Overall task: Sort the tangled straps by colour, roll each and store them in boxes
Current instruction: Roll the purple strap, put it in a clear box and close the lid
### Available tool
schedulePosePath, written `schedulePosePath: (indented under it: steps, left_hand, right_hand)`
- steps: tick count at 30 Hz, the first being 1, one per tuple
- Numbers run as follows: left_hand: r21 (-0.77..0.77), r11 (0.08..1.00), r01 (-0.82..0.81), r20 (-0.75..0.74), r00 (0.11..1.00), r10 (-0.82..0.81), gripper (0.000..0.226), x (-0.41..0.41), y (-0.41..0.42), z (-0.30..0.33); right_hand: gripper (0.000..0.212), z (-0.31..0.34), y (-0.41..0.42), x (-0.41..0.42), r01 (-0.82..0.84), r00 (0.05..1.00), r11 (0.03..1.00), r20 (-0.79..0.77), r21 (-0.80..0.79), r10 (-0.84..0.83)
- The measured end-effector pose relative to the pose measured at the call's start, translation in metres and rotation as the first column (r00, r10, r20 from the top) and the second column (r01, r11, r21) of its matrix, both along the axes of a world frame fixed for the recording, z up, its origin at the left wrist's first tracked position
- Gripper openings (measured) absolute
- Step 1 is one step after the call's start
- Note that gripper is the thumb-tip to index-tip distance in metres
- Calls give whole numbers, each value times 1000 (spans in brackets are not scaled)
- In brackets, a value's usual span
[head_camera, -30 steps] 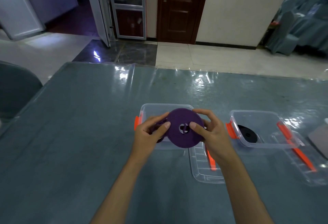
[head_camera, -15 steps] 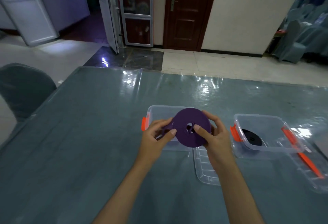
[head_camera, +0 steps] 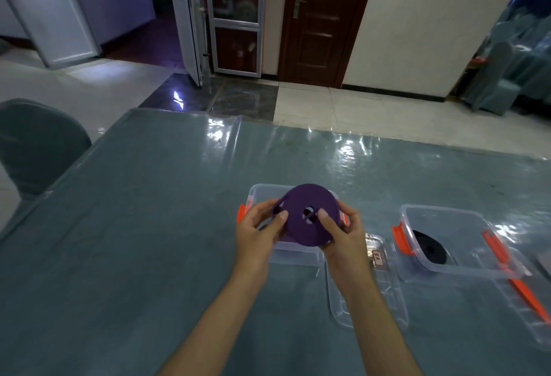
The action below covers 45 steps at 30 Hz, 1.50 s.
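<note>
Both hands hold a flat purple strap roll (head_camera: 304, 226) just above a clear plastic box with orange clips (head_camera: 259, 194). My left hand (head_camera: 256, 235) grips the roll's left edge, where a loose strap end loops out. My right hand (head_camera: 343, 232) pinches the right side, thumb near the centre hole. A second clear box (head_camera: 465, 268) to the right holds a rolled black strap (head_camera: 429, 247).
A clear lid (head_camera: 387, 295) lies on the table between the two boxes, and another lid with an orange clip (head_camera: 524, 301) lies right of the second box. The table has a glossy blue-grey cover (head_camera: 134, 241). A grey chair (head_camera: 35, 143) stands at the table's left.
The view has tilted up a little and the hands with the purple roll sit lower over the left box. Both grips on the roll are unchanged.
</note>
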State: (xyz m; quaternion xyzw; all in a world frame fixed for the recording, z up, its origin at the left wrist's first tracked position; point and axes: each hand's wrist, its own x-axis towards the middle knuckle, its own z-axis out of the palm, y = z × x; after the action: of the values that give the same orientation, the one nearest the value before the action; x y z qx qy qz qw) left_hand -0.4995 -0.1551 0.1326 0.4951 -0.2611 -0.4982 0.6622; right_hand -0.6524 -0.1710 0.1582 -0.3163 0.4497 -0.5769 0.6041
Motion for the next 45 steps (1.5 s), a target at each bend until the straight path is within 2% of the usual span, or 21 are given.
schedulePosePath:
  steps: [3,8,15,21,25,31,34,37,40,42,45]
  left_hand:
    - [74,997,-37,68,997,32,24,10,-30,-10]
    - [251,968,-29,139,990,-7,29,20,-83,-40]
    - [432,902,-6,187,979,-84,27,18,-127,-91]
    - [573,818,-59,335,927,-168,24,7,-155,-131]
    - [641,760,-112,414,883,-219,25,7,-175,-145]
    - [697,708,-116,509,776,-373,21,10,-183,-165]
    - [697,712,-85,522,741,-423,22,14,-185,-166]
    - [695,718,-33,533,694,-484,19,15,-182,-158]
    - [693,720,33,562,602,-568,34,16,-176,-143]
    - [661,747,70,618,514,-595,35,17,-163,-128]
    - [519,844,137,778,333,-532,37,21,-129,-104]
  right_hand:
    - [23,-6,-23,-10,-98,980,991,-162,92,112]
    - [30,-31,-68,-11,-153,910,961,-347,231,228]
    - [13,-75,-116,-3,-182,722,874,-543,450,430]
    - [32,-116,-149,2,-192,545,803,-619,564,565]
    - [28,-150,-168,9,-231,481,797,-647,557,592]
    - [25,-187,-180,13,-211,310,791,-728,574,611]
    - [42,-189,-179,14,-180,205,782,-755,597,623]
    - [42,-172,-172,19,-188,211,803,-775,565,595]
    - [36,-141,-153,15,-237,288,904,-863,355,414]
    - [38,-114,-136,1,-252,377,952,-888,177,265]
    - [32,-78,-104,-33,-181,578,983,-811,-24,87]
